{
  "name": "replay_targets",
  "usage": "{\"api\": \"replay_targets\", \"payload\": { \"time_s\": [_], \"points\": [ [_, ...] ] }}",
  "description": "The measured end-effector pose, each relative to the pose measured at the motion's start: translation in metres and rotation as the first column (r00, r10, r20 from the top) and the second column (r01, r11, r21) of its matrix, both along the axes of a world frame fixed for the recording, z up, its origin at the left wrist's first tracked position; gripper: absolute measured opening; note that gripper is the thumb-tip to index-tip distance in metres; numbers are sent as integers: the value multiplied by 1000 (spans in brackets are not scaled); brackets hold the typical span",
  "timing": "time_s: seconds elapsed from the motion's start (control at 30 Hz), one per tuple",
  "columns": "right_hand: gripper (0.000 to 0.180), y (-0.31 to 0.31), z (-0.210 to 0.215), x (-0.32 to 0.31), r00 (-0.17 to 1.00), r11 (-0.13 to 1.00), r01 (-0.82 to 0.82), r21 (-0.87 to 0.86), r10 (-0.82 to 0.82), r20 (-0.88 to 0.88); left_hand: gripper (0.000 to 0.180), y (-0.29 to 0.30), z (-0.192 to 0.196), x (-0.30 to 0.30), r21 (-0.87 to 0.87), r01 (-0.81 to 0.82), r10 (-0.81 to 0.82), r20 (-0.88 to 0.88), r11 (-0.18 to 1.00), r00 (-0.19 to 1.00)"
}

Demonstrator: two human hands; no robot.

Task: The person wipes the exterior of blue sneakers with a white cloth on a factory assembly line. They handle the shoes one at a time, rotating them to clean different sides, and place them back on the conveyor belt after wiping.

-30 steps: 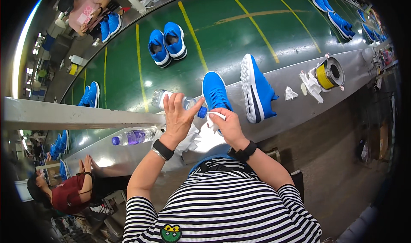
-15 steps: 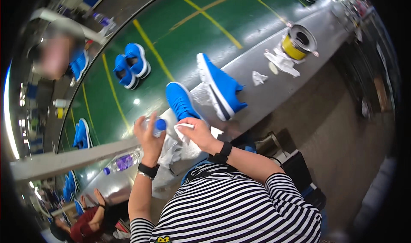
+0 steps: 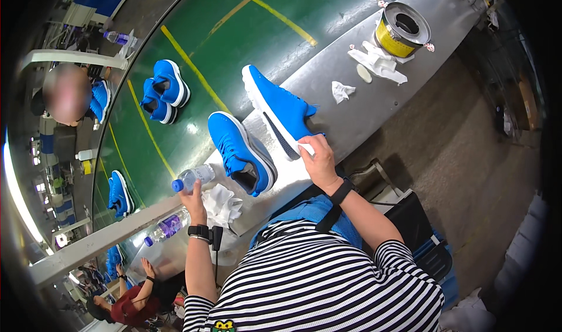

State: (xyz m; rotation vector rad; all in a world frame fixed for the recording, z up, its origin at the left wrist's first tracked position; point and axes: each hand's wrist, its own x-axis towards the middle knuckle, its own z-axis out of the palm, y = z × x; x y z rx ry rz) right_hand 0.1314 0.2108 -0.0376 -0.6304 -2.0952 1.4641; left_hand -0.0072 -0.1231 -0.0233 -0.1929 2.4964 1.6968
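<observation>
My left hand (image 3: 195, 204) grips a clear plastic bottle (image 3: 200, 175) near its blue cap, fingers bent round it. The bottle is tilted over the metal ledge. My right hand (image 3: 320, 163) pinches a small folded white wipe (image 3: 306, 149) at the heel end of a blue shoe (image 3: 280, 105), which lies on its side with its white and black sole facing left. Between my hands stands another blue shoe (image 3: 237, 147), upright, its opening toward me. Crumpled white tissue (image 3: 221, 205) lies beside my left hand.
A yellow-labelled tin (image 3: 400, 32) stands on the metal ledge (image 3: 374, 112) at the far right, next to white scraps (image 3: 379, 62). Blue shoes (image 3: 165, 91) sit on the green belt (image 3: 222, 51). A purple-labelled bottle (image 3: 168, 228) lies beyond a pale rail (image 3: 111, 232). Other people work at left.
My hands have drawn apart. The right hand with the wipe has moved right, from the upright shoe to the one on its side. The left hand has lowered leftward with the bottle.
</observation>
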Motion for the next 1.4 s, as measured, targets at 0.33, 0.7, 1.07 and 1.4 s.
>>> {"api": "replay_targets", "payload": {
  "time_s": [0.33, 0.7, 1.07, 1.4],
  "points": [
    [24, 3, -7, 0, 996, 989, -85, 124, 85, 0, 48, 54, 53, 94, -348, 43, -93, -129, 936, 987],
    [32, 18, -3, 2, 975, 934, -210, 290, 221, -6, 50, 221, -5, 52, -181, 517, -502, 124, 836, 856],
    [27, 26, -5, -5, 965, 925, -249, 288, 262, -7, 50, 216, -28, 54, 12, 465, -456, 223, 885, 862],
    [27, 29, -10, -6, 951, 931, -291, 221, 306, -38, 59, 217, -25, 57, 62, 422, -424, 224, 905, 877]
  ]
}}
